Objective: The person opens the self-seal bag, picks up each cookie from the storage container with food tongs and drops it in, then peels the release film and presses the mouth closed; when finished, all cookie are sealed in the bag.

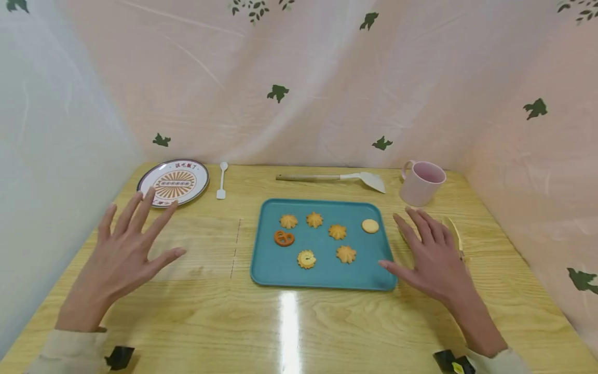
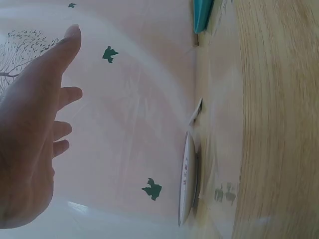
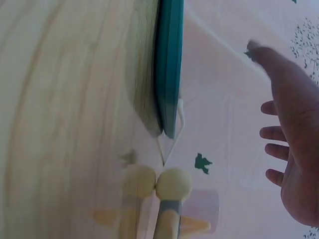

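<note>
At the left of the frame, the left hand (image 1: 128, 249) is hovering above the desk (image 1: 210, 322), fingers spread wide, holding nothing. The plate (image 1: 175, 183) is lying flat just beyond its fingertips at upper left, with a stirrer (image 1: 222, 182) lying to the plate's right. In the middle of the frame, the tray (image 1: 275, 270) is resting between the hands, its long axis running left to right, its right edge sitting nearer the right hand (image 1: 432, 259). It is carrying a pretzel (image 1: 284, 238) and six biscuits (image 1: 346, 254). A spatula (image 1: 308, 177) is lying behind it, roughly parallel. At right, the right hand is hovering too, fingers apart and holding nothing, its thumb overlapping the tray's edge in the head view but standing off it in the right wrist view. A yellow thing (image 1: 455, 234) is showing partly behind that hand; a mug (image 1: 416, 193) is standing beyond. The wooden desk is reflecting a bright streak at lower middle; bird-printed cloth (image 1: 317, 52) is hanging behind.
</note>
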### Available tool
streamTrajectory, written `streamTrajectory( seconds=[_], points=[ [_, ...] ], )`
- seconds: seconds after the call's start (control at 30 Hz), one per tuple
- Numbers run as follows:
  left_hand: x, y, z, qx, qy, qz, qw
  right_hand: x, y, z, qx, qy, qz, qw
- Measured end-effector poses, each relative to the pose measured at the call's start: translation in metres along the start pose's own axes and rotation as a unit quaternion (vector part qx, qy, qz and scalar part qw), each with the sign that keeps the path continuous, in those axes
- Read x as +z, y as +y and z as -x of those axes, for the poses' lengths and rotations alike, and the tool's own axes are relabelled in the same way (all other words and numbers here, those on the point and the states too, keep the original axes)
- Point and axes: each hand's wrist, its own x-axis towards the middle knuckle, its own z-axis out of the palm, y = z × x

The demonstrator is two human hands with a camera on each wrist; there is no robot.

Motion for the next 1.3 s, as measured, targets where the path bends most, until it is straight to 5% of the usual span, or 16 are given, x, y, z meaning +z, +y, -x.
streamTrajectory(
  seconds=[0.5,0.97,1.3],
  points=[
    [0.019,0.008,-0.013,-0.011,-0.038,0.084,0.9957,0.038,-0.049,-0.049,-0.145,0.039,-0.078,0.9857],
    [0.045,0.014,-0.025,-0.026,-0.116,0.167,0.9788,0.069,-0.102,-0.096,-0.199,-0.074,-0.117,0.9701],
    [0.061,0.016,-0.029,-0.002,-0.108,0.173,0.9789,0.09,-0.138,-0.119,-0.251,-0.096,-0.122,0.9554]
  ],
)
